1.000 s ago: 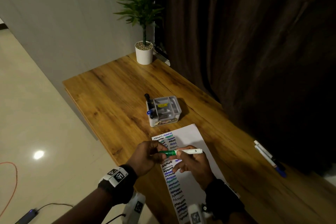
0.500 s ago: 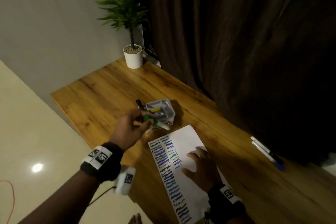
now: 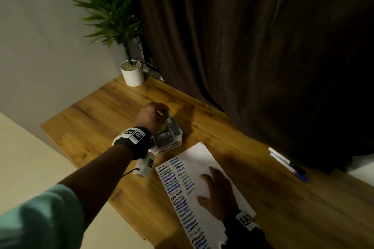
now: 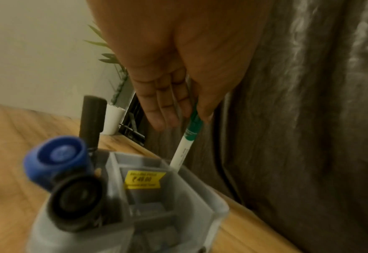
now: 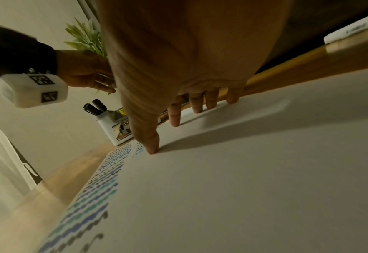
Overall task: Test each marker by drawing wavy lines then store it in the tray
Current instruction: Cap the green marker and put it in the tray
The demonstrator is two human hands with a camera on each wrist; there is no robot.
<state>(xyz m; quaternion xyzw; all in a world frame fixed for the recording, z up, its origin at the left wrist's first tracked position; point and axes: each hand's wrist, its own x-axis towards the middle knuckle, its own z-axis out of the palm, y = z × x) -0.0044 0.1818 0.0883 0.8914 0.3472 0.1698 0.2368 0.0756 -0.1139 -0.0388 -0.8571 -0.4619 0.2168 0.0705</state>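
- Step: storing — left hand (image 4: 178, 82) pinches green marker (image 4: 187, 137), lower end already in tray (image 3: 172, 139) far compartment.
- Right hand (image 3: 216, 190) flat, fingers straight, on paper (image 3: 200, 153) (tray at its 11 o'clock).
- Next: release, then fetch the untested markers (image 3: 287, 163) at 3 o'clock.

The green marker's (image 4: 192, 130) lower end is hidden inside the tray (image 4: 202, 191). In the head view the left hand (image 3: 150, 116) covers most of it. The paper (image 3: 210, 228) runs off the bottom edge.

Teal sleeve (image 3: 40, 218), black wristbands (image 3: 133, 143) with white tagged camera blocks (image 3: 144, 164).
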